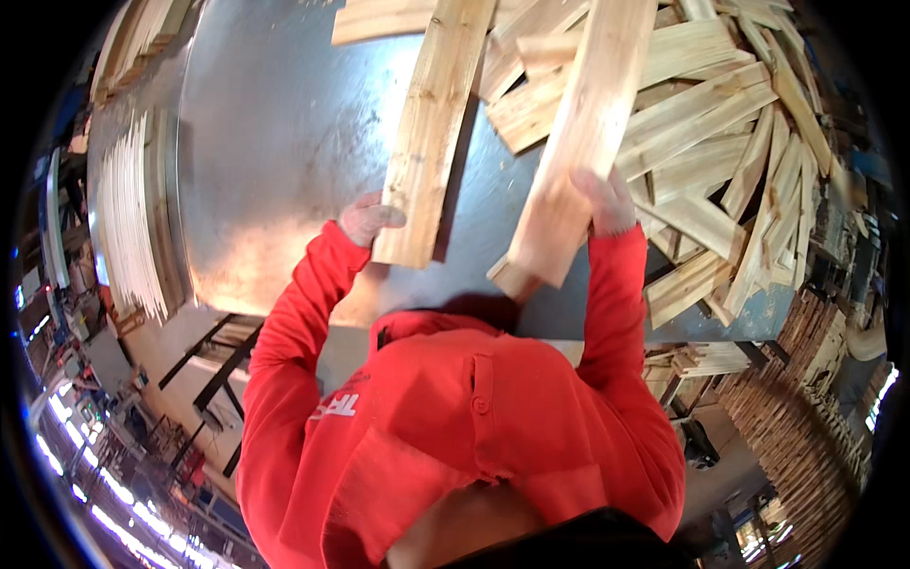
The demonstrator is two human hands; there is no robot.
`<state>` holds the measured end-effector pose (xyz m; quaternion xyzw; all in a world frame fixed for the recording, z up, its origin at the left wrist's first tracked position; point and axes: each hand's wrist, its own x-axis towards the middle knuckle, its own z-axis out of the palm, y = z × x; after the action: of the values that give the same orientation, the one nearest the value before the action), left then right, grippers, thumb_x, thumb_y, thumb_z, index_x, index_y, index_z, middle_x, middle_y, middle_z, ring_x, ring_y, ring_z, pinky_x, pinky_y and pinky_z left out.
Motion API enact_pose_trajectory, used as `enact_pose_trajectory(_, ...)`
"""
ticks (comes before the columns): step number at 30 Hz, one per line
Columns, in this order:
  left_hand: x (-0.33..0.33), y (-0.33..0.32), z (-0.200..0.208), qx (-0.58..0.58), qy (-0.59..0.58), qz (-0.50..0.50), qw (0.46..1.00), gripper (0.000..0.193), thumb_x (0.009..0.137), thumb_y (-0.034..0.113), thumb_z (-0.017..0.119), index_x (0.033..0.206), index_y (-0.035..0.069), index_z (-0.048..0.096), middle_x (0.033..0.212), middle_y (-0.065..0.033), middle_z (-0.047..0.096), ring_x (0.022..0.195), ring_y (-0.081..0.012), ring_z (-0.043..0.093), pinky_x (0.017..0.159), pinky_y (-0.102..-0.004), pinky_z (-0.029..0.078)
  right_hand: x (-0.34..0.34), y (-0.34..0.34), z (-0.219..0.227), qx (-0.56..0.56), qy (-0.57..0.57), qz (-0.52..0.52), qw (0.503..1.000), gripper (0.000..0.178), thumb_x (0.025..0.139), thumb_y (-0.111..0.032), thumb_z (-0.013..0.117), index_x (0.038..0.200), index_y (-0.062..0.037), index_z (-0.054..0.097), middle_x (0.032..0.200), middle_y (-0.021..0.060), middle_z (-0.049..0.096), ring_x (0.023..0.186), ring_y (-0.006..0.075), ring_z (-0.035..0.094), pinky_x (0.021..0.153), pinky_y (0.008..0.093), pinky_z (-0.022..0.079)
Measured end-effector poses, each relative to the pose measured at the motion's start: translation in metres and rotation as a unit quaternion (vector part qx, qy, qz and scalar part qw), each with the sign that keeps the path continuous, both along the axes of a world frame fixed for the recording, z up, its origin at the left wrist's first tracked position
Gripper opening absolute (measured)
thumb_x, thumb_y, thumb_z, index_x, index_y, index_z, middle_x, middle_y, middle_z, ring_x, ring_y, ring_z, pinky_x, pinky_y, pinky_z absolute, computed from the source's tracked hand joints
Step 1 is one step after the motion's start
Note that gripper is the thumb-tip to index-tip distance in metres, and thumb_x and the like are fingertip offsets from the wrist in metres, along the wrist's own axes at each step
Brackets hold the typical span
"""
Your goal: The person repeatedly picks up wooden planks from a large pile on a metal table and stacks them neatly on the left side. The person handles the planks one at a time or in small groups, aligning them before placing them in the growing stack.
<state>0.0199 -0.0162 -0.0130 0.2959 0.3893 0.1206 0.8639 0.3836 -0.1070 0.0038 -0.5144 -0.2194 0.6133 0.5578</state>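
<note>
Taking the middle of the view as the clock's hub, the left hand (370, 220) is at 10 o'clock, grasping the near end of a knotty board (431, 133). Its thumb lies over the upper face by the left edge; the other fingers are mostly hidden. This board runs up toward 12 o'clock, with a dark strip of shadow along its right side.

The right hand (607, 201) is at 2 o'clock, its fingers closed around the right edge of a paler board (583, 142), thumb on the upper face. That board slants toward 1 o'clock and overlaps another board (513, 279), whose end pokes out below its near end. Red sleeves (611, 284) reach both wrists.

A loose pile of boards (701, 152) spreads over the metal tabletop (275, 123) at 2 o'clock, its pieces crossing at many angles. At 9 to 10 o'clock, a neat row of thin boards (133, 218) stands near the left edge. Another stack (142, 43) lies at 10 o'clock, and stacked wood (796, 427) fills 4 o'clock beyond the tabletop.
</note>
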Motion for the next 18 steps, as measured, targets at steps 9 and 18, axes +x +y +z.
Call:
enact_pose_trajectory(9,0.064,-0.061,-0.056,0.057,0.066,0.047,0.995,0.049,0.085,0.029,0.07,0.121,-0.003,0.06,0.109,-0.0115,0.067,0.098,-0.0212,0.064,0.09,-0.0348,0.05,-0.081,0.032,0.001,-0.104,-0.678,0.204,0.699,0.074,0.088,-0.054,0.053,0.138,-0.0006,0.041,0.134,0.0326,0.044,0.123,0.0424,0.048,0.099,0.0452,0.044)
enact_pose_trajectory(18,0.074,-0.064,-0.024,0.205,0.191,0.031,0.96,0.06,0.08,0.041,0.073,0.119,-0.003,0.059,0.101,-0.012,0.067,0.086,-0.0213,0.063,0.08,-0.0348,0.051,-0.005,0.06,0.062,-0.308,-0.496,-0.235,0.777,0.084,0.078,-0.031,0.073,0.142,0.0017,0.029,0.138,0.0295,0.034,0.121,0.0389,0.047,0.096,0.0414,0.049)
